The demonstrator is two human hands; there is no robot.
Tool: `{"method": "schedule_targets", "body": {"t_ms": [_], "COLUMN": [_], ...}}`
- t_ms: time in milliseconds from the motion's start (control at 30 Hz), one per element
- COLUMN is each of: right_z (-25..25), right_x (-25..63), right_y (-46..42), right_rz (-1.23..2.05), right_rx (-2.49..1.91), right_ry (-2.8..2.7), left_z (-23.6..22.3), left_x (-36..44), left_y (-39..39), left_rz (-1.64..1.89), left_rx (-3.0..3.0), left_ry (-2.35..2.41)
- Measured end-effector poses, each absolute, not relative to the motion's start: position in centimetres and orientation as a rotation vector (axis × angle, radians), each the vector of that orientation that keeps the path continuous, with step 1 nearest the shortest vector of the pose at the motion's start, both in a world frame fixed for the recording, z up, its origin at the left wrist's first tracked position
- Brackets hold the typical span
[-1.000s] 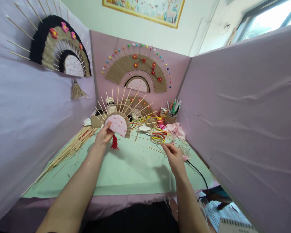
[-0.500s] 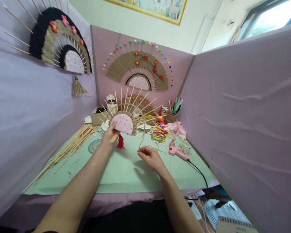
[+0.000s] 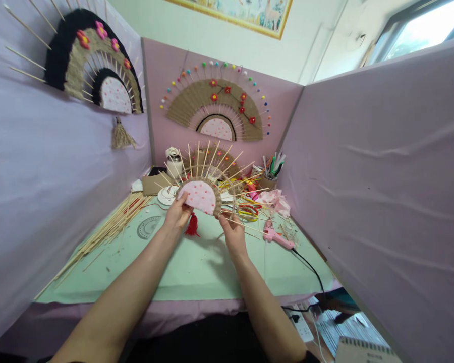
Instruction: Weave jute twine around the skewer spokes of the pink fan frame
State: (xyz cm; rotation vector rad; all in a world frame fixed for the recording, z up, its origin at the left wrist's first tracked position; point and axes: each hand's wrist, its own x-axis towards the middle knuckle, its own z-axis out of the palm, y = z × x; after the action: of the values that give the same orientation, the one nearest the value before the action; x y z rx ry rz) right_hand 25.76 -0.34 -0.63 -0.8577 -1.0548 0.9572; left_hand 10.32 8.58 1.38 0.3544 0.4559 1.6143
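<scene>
A handmade fan [image 3: 201, 195] is raised above the table, its half-round centre covered in pink dotted cloth. Thin bamboo sticks fan out from its twine-wrapped rim, and a red tassel [image 3: 191, 225] hangs below. My left hand [image 3: 178, 212] grips the fan's lower left edge, thumb on the front. At the lower right corner, my right hand [image 3: 233, 233] has its fingers closed on the fan's edge by the lowest stick. A loop of twine [image 3: 235, 194] arcs over the sticks and comes down near my right hand; whether those fingers also pinch the twine I cannot tell.
A pink glue gun [image 3: 278, 236] with a black cable lies at the right. Bamboo sticks [image 3: 98, 229] are heaped along the left edge. Behind are scissors [image 3: 248, 212], pink cloth [image 3: 275, 201] and a tool pot [image 3: 269, 180]. Finished fans [image 3: 181, 103] hang on the partitions.
The fan has shifted a little right and down in my left hand. My right hand, formerly below and apart from it, has moved up to the fan's right corner and closed there.
</scene>
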Motion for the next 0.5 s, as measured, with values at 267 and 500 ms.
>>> {"method": "schedule_targets", "body": {"t_ms": [267, 500], "right_z": [-1.0, -0.8], "right_x": [24.1, 23.8], "right_y": [0.3, 0.6], "right_rz": [1.268, 1.256], "right_rx": [-0.753, -0.742], "right_ry": [-0.821, -0.642], "left_z": [1.5, 1.8], "left_x": [11.5, 12.2], "left_y": [7.5, 6.5], "left_rz": [1.592, 1.553], "left_rx": [0.384, 0.577], "left_ry": [0.489, 0.570]}}
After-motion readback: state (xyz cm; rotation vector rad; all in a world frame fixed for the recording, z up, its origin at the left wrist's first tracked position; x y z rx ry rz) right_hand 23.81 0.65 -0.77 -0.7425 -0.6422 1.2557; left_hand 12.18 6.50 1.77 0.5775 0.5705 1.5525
